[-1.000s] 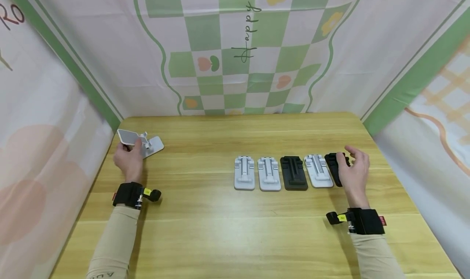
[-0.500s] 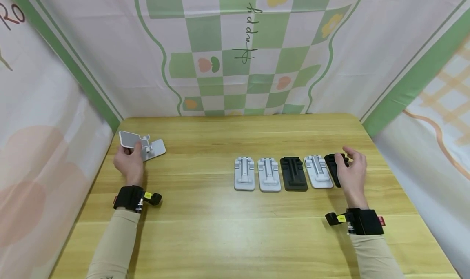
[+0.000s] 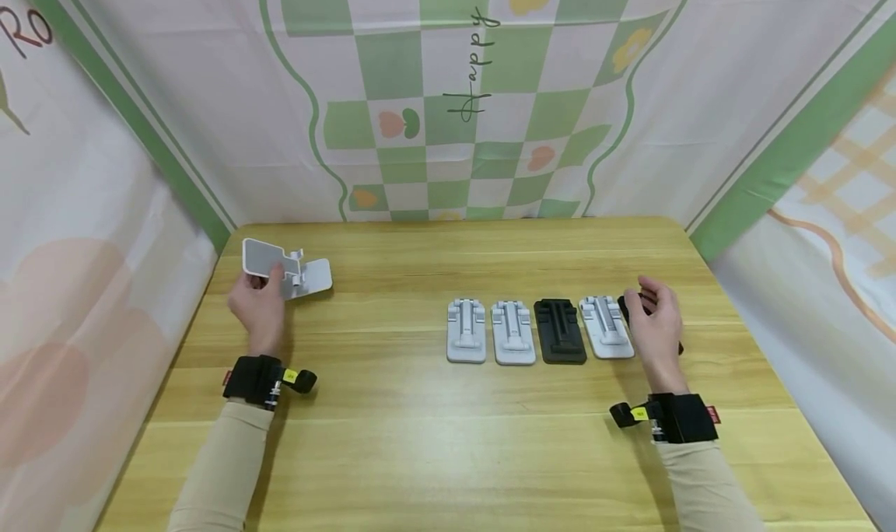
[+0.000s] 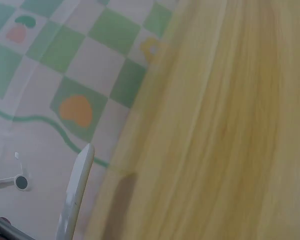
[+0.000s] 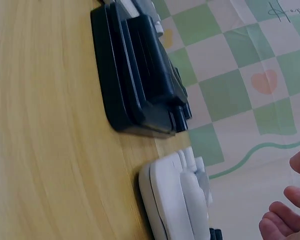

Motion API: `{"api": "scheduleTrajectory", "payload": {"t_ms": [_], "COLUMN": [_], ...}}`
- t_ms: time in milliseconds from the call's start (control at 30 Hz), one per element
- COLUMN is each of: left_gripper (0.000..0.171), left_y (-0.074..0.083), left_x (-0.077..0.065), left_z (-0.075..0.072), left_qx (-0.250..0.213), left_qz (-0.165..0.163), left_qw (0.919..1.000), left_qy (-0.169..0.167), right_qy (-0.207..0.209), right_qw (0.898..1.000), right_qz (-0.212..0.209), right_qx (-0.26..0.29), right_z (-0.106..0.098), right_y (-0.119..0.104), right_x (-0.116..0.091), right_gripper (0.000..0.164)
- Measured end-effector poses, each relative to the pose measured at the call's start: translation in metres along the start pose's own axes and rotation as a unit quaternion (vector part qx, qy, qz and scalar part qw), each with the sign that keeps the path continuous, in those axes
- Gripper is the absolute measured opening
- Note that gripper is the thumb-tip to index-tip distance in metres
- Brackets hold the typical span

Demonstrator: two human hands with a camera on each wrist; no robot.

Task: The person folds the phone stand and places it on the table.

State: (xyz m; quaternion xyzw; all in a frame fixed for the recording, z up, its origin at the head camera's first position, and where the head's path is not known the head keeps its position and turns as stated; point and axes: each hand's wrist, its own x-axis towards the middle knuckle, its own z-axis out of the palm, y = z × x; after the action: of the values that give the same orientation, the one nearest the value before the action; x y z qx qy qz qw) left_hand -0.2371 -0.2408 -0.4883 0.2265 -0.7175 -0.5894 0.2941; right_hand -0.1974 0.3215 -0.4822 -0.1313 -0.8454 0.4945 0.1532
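Observation:
My left hand (image 3: 259, 308) pinches an unfolded white phone stand (image 3: 317, 277) by its raised plate at the table's far left; part of it shows in the left wrist view as a white edge (image 4: 76, 192). Four folded stands lie apart from it in a row: a white phone stand (image 3: 466, 330), another white phone stand (image 3: 514, 333), a black phone stand (image 3: 560, 331) and a white phone stand (image 3: 607, 327). My right hand (image 3: 656, 326) hovers with bent, spread fingers over the black phone stand (image 3: 624, 309) at the row's right end, mostly hiding it.
The wooden table (image 3: 434, 446) has rounded far corners. A patterned cloth (image 3: 476, 159) hangs along its far edge, with more cloth at both sides. Each wrist carries a black strap, such as the right wrist strap (image 3: 689, 418).
My left hand has shifted to the right, carrying the unfolded white phone stand along. My right hand has moved left, covering more of the last black phone stand.

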Motion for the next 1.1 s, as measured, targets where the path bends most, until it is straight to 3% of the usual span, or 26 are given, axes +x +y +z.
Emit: {"api": "scheduleTrajectory", "payload": {"t_ms": [200,600,1100], "left_gripper": [0.038,0.036,0.033], "left_y": [0.014,0.041,0.059], "left_x": [-0.012,-0.041,-0.072], "left_z": [0.011,0.027,0.044], "left_qx": [-0.020,-0.053,-0.051], "left_qz": [0.045,0.085,0.155], "left_qw": [0.9987,0.9902,0.9642], "left_qy": [-0.016,-0.097,-0.209], "right_qy": [-0.026,-0.081,-0.173], "right_qw": [0.999,0.994,0.978], "right_qz": [-0.030,-0.046,-0.071], "right_qx": [0.019,0.052,0.092], "right_z": [0.015,0.046,0.088], "right_y": [-0.003,-0.018,-0.036], "right_x": [-0.004,-0.010,-0.016], "right_gripper": [0.055,0.054,0.051]}}
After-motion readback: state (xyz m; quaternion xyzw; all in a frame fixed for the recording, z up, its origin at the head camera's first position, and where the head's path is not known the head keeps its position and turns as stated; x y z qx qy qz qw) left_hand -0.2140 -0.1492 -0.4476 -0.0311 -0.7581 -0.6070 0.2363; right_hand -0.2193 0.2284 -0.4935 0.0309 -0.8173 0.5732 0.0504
